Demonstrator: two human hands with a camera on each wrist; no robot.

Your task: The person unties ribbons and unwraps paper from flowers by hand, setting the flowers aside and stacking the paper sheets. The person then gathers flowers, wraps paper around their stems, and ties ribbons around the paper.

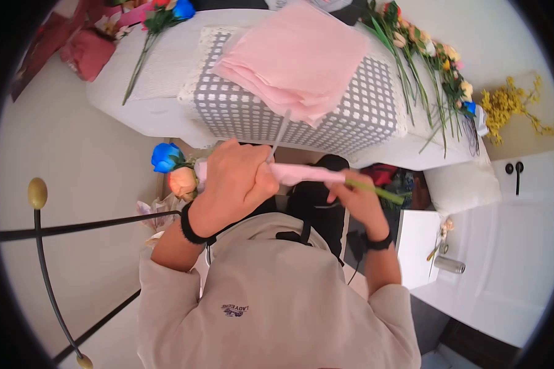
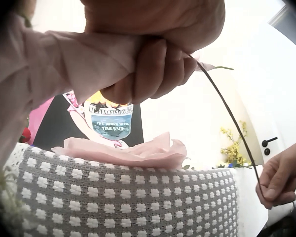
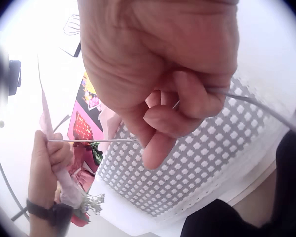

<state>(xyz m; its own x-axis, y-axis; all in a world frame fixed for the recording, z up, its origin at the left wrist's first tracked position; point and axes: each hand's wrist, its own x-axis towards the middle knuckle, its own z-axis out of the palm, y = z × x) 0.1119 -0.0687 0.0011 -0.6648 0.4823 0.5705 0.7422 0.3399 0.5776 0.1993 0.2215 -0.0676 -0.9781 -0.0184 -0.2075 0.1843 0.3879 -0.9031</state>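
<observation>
1. I see the left hand [image 1: 237,178] closed round the bouquet [image 1: 301,174], its fingers curled about the pink wrap [image 2: 98,54].
2. The right hand [image 1: 360,206] has its fingers folded in and pinches a ribbon [image 3: 93,140]; on the right wrist view I get more of that ribbon trailing out past the hand.
3. Between the hands the ribbon runs nearly straight on the right wrist view, while my left wrist view shows it slightly bowed.
4. The bouquet lies across the left hand's grip, off the counter [image 1: 151,92] and in front of the middle of its near edge. A blue rose [image 1: 166,158] and a peach rose [image 1: 183,183] stick out left of that hand; green stems [image 1: 381,192] poke out at the other end, by the right hand. I cannot tell whether the right hand touches them.
5. The wrap looks papery and creased, gathered into a narrow tube.
6. A grey-and-white checked cloth [image 1: 366,117], knobbly and lace-edged, drapes over the counter's near edge.
7. Thin pink sheets [image 1: 295,61] with ruffled edges are stacked on it, one corner towards the near edge.
8. Loose flowers [image 1: 447,52], long-stemmed, line the counter's right end.
</observation>
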